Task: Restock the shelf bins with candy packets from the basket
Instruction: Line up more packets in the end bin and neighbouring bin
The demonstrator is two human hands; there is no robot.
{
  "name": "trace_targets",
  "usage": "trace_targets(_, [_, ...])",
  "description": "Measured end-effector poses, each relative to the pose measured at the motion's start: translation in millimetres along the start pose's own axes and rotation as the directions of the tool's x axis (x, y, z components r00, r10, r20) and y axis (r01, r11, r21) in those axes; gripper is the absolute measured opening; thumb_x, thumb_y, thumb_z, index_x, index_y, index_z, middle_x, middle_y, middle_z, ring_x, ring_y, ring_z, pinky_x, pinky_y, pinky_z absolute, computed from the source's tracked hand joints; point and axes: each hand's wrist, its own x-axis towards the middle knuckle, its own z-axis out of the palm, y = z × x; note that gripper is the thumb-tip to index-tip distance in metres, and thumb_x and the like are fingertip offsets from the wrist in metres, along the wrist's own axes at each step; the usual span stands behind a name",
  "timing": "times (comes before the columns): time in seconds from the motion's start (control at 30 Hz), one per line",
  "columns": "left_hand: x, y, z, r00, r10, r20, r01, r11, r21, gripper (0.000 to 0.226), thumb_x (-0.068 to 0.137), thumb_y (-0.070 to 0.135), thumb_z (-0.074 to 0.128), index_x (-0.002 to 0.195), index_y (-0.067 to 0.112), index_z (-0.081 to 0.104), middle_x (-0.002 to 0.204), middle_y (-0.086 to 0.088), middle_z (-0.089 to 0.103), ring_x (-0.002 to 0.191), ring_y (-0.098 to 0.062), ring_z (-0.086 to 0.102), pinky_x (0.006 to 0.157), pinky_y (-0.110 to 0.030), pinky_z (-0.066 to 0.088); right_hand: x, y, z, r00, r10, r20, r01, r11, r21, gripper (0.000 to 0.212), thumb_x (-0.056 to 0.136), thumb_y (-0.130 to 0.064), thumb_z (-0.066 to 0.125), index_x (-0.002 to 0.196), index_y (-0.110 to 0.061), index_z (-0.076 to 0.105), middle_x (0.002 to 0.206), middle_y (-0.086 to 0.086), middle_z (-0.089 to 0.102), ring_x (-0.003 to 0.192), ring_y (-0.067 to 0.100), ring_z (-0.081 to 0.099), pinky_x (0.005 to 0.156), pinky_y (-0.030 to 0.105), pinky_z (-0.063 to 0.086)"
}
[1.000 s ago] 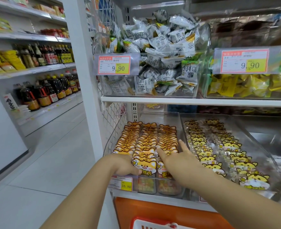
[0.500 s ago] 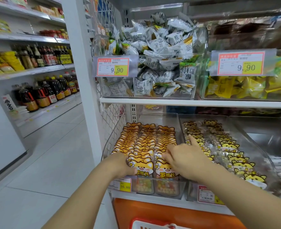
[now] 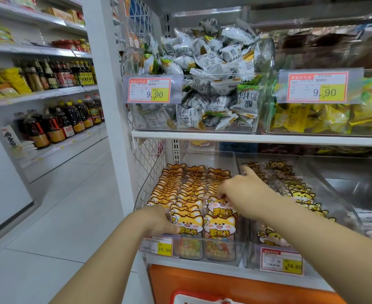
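1. The orange basket (image 3: 246,288) sits nearest, under the shelf edge, handy for refills.
2. The left hand (image 3: 156,220) curls against the near-left corner of the clear bin (image 3: 241,251). It is probably bracing the front of the cat candy packets (image 3: 219,224) so the rows stand upright. I cannot tell whether it actually grips one.
3. Slightly farther, the right hand (image 3: 244,194) has its fingers curled down into the right row, pinching packet tops, with the thumb pointing far. It seems to be straightening that row.
4. Far right, the neighbouring bin (image 3: 334,183) of yellow cat packets lies untouched.
5. A second ago the right hand lay flat, fingers spread over the front packets. Now it is curled and the front faces show. The left hand has hardly moved.
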Motion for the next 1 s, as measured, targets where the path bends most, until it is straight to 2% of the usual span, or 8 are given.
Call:
trace_targets(0.2, [7,5,3,0.999,0.011,0.040,-0.012,1.000,0.023,0.054,0.092,0.049,0.064,0.135,0.018,0.052,0.136,-0.002,0.057,0.120,-0.022,0.054,0.082,-0.024,0.040,-1,-11,22,0.998,-0.012,0.068,0.017,0.998,-0.068,0.040,0.089,0.004,0.048,0.111,-0.023,0.067,0.096,-0.002,0.069,0.106,0.023,0.062,0.120,0.055,-0.002])
trace_targets(0.33, [11,5,10,1.000,-0.002,0.019,0.002,1.000,-0.010,0.062,0.092,0.048,0.064,0.142,0.017,0.047,0.141,-0.004,0.054,0.125,-0.023,0.052,0.087,-0.024,0.041,1,-19,34,0.997,0.009,0.078,-0.002,0.996,-0.091,0.028,0.092,-0.001,0.048,0.098,-0.020,0.068,0.089,-0.001,0.068,0.102,0.023,0.064,0.121,0.056,0.001])
trace_targets(0.47, [9,7,13,0.997,-0.029,-0.071,0.029,1.000,-0.001,0.048,0.090,0.046,0.066,0.125,0.013,0.061,0.127,-0.004,0.063,0.109,-0.020,0.057,0.080,-0.023,0.040,-1,-9,23,0.998,0.058,0.011,-0.058,0.998,0.012,0.014,0.097,-0.019,0.054,0.102,-0.025,0.065,0.094,-0.003,0.068,0.104,0.022,0.064,0.121,0.051,0.007])
trace_targets(0.6, [8,3,11,0.993,-0.054,-0.106,0.056,0.998,0.016,0.033,0.087,0.050,0.068,0.093,0.018,0.063,0.107,-0.001,0.064,0.102,-0.020,0.060,0.082,-0.025,0.046,-22,-17,13,0.977,0.056,-0.205,-0.028,0.990,0.138,0.026,0.097,-0.044,0.053,0.117,-0.029,0.061,0.112,-0.006,0.067,0.107,0.020,0.062,0.103,0.041,0.038])
trace_targets(0.7, [8,0,8,0.988,-0.082,-0.134,0.084,0.996,0.006,0.034,0.083,0.053,0.072,0.088,0.021,0.062,0.109,0.002,0.066,0.103,-0.019,0.062,0.092,-0.030,0.051,-29,-35,26,0.997,0.029,-0.077,-0.011,0.972,0.233,0.031,0.094,-0.027,0.060,0.126,-0.025,0.059,0.116,0.000,0.063,0.103,0.026,0.065,0.085,0.041,0.056])
trace_targets(0.77, [9,1,9,0.985,-0.081,-0.153,0.084,0.996,0.009,0.035,0.083,0.054,0.071,0.089,0.020,0.064,0.110,0.002,0.067,0.102,-0.019,0.063,0.092,-0.032,0.052,-22,-37,36,0.998,0.060,0.004,-0.059,0.977,0.205,0.040,0.091,-0.013,0.065,0.129,-0.022,0.056,0.116,0.004,0.059,0.101,0.030,0.066,0.079,0.041,0.057])
trace_targets(0.87, [16,2,15,0.983,-0.082,-0.167,0.083,0.997,-0.001,0.039,0.082,0.057,0.069,0.083,0.019,0.064,0.094,0.000,0.066,0.092,-0.020,0.063,0.080,-0.028,0.051,-14,-39,38,0.994,0.098,0.053,-0.106,0.981,0.164,0.051,0.088,-0.003,0.065,0.135,-0.016,0.049,0.124,0.008,0.051,0.105,0.034,0.064,0.078,0.043,0.055])
trace_targets(1.0, [24,9,22,0.970,-0.106,-0.219,0.111,0.994,0.010,0.053,0.072,0.063,0.071,0.103,0.020,0.070,0.100,0.001,0.069,0.097,-0.021,0.065,0.086,-0.034,0.055,-5,-46,41,0.991,0.120,0.067,-0.126,0.986,0.105,0.071,0.083,0.009,0.063,0.145,-0.009,0.034,0.137,0.015,0.041,0.111,0.038,0.060,0.081,0.043,0.054])
